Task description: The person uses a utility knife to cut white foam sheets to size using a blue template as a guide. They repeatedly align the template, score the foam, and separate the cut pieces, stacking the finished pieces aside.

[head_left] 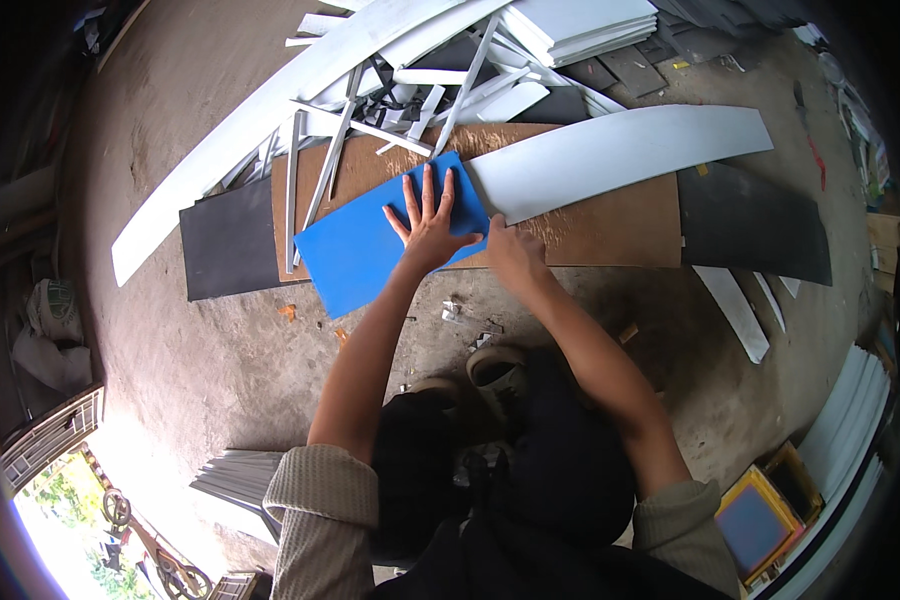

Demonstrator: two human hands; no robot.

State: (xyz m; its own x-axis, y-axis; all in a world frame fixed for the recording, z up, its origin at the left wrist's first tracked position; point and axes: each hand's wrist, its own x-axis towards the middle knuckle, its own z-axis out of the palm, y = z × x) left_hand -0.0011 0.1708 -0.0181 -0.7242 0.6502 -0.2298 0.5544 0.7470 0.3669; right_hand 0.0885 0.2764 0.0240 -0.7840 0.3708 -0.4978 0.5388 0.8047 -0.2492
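From my distant seat I see my left hand (432, 228) spread wide and flat on the blue sheet (345, 248), fingers fanned apart. I judge that it presses down rather than pinches: a broad palm spreads the weight and should stop the sheet from skidding. My right hand (518, 258) sits at the sheet's right edge, its fingers curled in narrow; I cannot tell whether that grip holds a small tool or only the edge itself.

The blue sheet lies aslant over the brown board (610, 235), its lower left corner reaching past the board's near edge. The board seems to serve as a backing, lying across dark sheets that show at its 2 ends, on the left (228, 245) and on the right (760, 225); its scuffed face suggests heavy use. A long white panel (630, 150) meets the blue sheet's right edge, though I can't make out which overlaps. White strips (467, 88) lie heaped beyond the board, probably pushed there to free the near side.
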